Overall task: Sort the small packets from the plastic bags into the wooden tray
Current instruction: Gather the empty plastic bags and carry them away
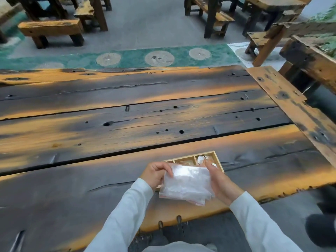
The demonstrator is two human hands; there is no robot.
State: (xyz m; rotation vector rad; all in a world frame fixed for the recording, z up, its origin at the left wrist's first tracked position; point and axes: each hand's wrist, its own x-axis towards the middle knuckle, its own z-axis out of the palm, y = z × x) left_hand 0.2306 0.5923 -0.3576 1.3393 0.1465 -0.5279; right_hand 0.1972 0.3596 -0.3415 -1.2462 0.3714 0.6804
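Left hand [156,172] and right hand [219,180] pinch the plastic bags [186,184] by opposite edges above the desk [127,124], likely to open them, hiding most of the wooden tray [217,158], whose far right compartment holds small packets [202,158].

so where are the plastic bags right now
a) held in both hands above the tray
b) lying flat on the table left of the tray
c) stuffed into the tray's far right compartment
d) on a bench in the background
a: the left hand and right hand grip the plastic bags from either side, hiding much of the wooden tray.
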